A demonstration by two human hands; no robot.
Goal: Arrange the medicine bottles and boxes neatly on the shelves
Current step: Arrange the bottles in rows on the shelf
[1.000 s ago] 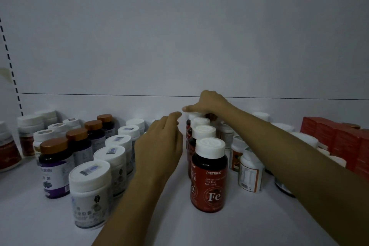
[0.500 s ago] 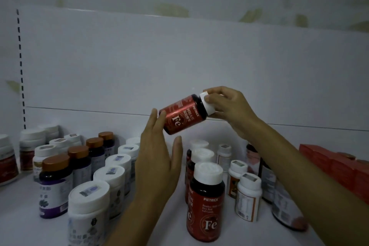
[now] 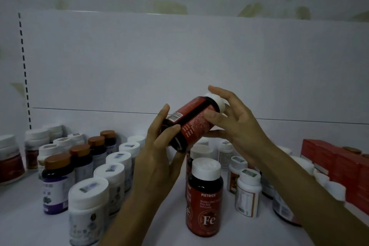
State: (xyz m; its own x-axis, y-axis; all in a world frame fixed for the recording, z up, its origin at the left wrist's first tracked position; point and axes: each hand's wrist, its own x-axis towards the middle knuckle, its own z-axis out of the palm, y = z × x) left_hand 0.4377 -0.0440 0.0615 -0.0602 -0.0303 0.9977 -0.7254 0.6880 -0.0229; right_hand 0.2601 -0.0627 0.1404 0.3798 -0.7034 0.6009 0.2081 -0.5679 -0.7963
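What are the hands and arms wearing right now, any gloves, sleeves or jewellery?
Nothing worn shows. The left hand and right hand are bare: no gloves, rings, watch or bands. The left forearm and right forearm are bare too, with no sleeve edge in view.

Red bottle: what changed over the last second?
The right hand lifted the red bottle from the back of its row and tipped it sideways; the left hand, free before, now grips its base. The shelved bottles and red boxes stayed put.
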